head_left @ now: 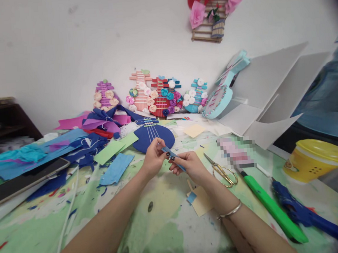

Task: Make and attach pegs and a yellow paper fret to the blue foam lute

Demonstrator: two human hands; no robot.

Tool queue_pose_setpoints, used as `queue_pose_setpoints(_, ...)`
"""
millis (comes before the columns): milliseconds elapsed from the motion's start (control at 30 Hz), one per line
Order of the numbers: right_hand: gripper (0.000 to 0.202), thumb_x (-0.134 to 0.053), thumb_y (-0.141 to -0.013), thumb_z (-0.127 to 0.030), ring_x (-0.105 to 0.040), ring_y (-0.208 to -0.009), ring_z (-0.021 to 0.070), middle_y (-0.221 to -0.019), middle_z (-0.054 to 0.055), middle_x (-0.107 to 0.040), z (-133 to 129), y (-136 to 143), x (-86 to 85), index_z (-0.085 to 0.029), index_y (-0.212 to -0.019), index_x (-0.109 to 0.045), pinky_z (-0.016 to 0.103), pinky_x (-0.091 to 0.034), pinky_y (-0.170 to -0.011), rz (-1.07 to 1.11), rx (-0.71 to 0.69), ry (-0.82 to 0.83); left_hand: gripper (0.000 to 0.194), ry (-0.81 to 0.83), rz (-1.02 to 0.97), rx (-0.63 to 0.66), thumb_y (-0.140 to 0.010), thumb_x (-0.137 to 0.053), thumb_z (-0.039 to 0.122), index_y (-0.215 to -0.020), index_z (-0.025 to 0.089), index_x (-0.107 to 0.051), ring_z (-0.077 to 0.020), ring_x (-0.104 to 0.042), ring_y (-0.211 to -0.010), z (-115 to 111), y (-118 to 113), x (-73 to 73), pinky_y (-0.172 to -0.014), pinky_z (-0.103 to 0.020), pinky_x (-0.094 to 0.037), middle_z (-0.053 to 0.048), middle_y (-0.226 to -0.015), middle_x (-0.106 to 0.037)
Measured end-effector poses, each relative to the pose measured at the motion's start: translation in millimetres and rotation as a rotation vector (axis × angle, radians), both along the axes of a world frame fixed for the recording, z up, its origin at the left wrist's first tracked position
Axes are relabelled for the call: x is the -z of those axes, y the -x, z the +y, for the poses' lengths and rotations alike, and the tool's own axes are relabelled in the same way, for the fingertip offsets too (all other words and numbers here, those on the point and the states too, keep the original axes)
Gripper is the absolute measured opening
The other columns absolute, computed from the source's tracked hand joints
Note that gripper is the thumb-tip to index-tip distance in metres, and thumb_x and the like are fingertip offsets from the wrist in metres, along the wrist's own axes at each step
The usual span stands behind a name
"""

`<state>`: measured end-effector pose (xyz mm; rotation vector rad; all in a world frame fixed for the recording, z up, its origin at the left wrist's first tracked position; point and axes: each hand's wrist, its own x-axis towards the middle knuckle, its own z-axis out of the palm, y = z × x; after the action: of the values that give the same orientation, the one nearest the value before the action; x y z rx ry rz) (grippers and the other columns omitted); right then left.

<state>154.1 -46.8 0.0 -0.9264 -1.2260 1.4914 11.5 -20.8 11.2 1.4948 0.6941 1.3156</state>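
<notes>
Between my two hands is a narrow strip of blue paper or foam (168,152), slanting down to the right. My left hand (155,155) pinches its upper end, and my right hand (186,165) grips its lower part with the fingers curled. Just behind them lies a dark blue round piece (155,137) with pale strings, shaped like a small lute. A light blue sheet (116,169) and green sheets (115,148) lie left of my hands. Gold-handled scissors (223,171) rest open-bladed to the right. Below my right wrist is a cream paper piece (201,202) with a small blue scrap on it.
Several flower-trimmed toy instruments (159,96) lean along the wall. A green-handled cutter (275,208), a blue glue gun (295,206) and a yellow-lidded tub (315,161) stand or lie at right. Coloured scraps (91,146) and a tablet-like device (24,182) are at left.
</notes>
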Motion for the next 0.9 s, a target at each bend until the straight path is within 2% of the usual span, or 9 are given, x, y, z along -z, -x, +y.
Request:
queue_pose_setpoints(400,0.029,-0.072,-0.059,-0.038,-0.056,-0.041,0.0096,-0.052,0.005,-0.065,0,1,2.8,-0.01,-0.063,-0.066,0.019,-0.046,-0.041,0.004,0.044,-0.063,0.037,0.062,-0.076,0.045,-0.062,-0.067,0.016,-0.08,0.02,-0.035,-0.0093,-0.054,-0.052,3,-1,5.0,-0.052,-0.021,-0.041,0.008,-0.058,-0.052)
queue_pose_setpoints(633,0.029,-0.071,-0.062,-0.038,-0.06,-0.047,0.01,-0.061,0.006,-0.068,3,0,6.0,-0.012,-0.074,-0.064,0.02,-0.049,-0.047,-0.083,-0.079,0.039,0.041,0.069,-0.054,-0.04,-0.055,-0.069,0.013,-0.08,0.02,-0.037,-0.0093,-0.053,-0.045,15,7,7.7,-0.047,-0.02,-0.04,0.009,-0.051,-0.053)
queue_pose_setpoints(733,0.016,-0.064,-0.068,-0.03,-0.058,-0.041,0.0114,-0.055,0.003,-0.065,5,0,11.1,-0.014,-0.066,-0.062,0.021,-0.046,-0.041,-0.251,0.002,-0.005,0.041,0.078,-0.027,-0.087,-0.052,-0.068,0.01,-0.08,0.019,-0.039,-0.0088,-0.051,-0.043,16,7,8.4,-0.046,-0.02,-0.04,0.01,-0.049,-0.052)
queue_pose_setpoints(900,0.026,-0.047,-0.077,-0.013,-0.052,-0.036,0.0105,-0.043,0.0,-0.058,4,7,10.8,-0.018,-0.053,-0.055,0.021,-0.04,-0.044,-0.768,0.179,-0.377,0.038,0.139,-0.057,-0.192,-0.049,-0.063,0.007,-0.076,0.019,-0.04,-0.0079,-0.048,-0.039,16,4,10.9,-0.042,-0.019,-0.037,0.01,-0.046,-0.051)
